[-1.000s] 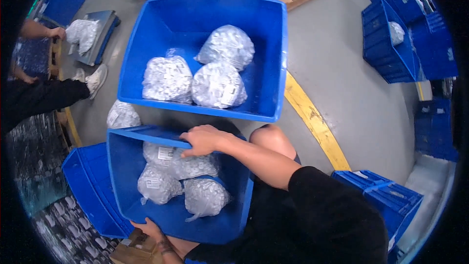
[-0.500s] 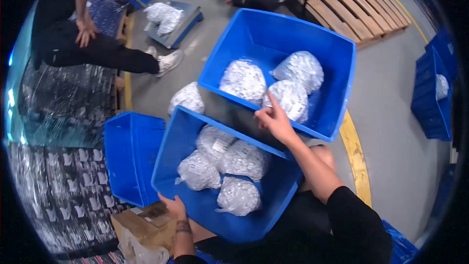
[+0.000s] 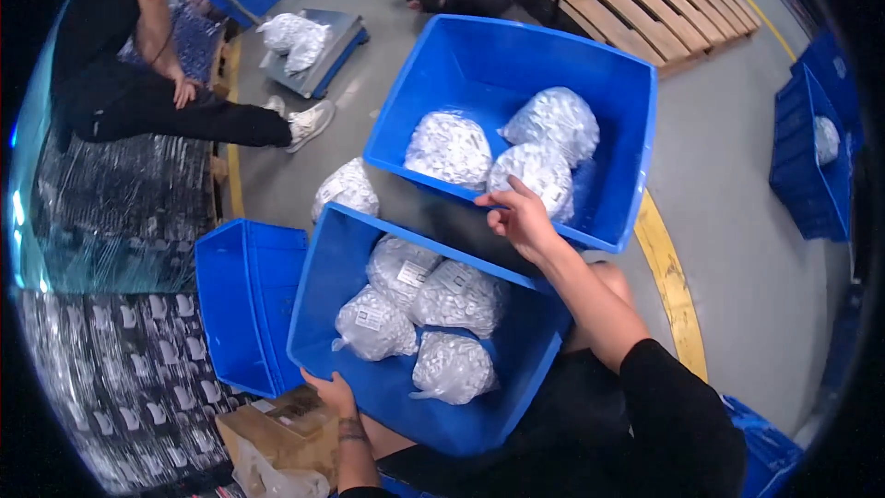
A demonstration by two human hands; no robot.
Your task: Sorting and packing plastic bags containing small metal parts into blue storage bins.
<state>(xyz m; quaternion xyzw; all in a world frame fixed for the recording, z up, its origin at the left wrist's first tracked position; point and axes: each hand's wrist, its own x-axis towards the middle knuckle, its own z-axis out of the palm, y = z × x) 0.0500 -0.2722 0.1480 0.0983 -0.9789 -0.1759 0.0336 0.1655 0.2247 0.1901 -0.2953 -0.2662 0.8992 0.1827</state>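
Note:
Across my lap sits a tilted blue plastic bin (image 3: pixel 406 415) with several clear bags of small white pieces in it, among them a labelled bag (image 3: pixel 372 321). My left hand (image 3: pixel 334 395) grips that bin at its near left corner, part of the fingers hidden by the wall. Over the near rim of a second, farther blue bin (image 3: pixel 590 46), my right hand (image 3: pixel 524 221) is raised with the fingers apart and holds nothing. Three bags lie in that farther bin; the nearest to my fingers is a bag of white pieces (image 3: pixel 535 175).
One more bag (image 3: pixel 347 188) lies on the floor left of the bins. An empty-looking blue bin (image 3: pixel 226 304) and a cardboard box (image 3: pixel 286 443) stand at left. A person's leg (image 3: pixel 230 122), a platform scale (image 3: pixel 323 55) with bags, and a wooden pallet (image 3: pixel 645 0) are farther off.
My right hand has turned slightly, its pointing finger now bent more to the left. The view has shifted a little; the bags in both bins stay in place.

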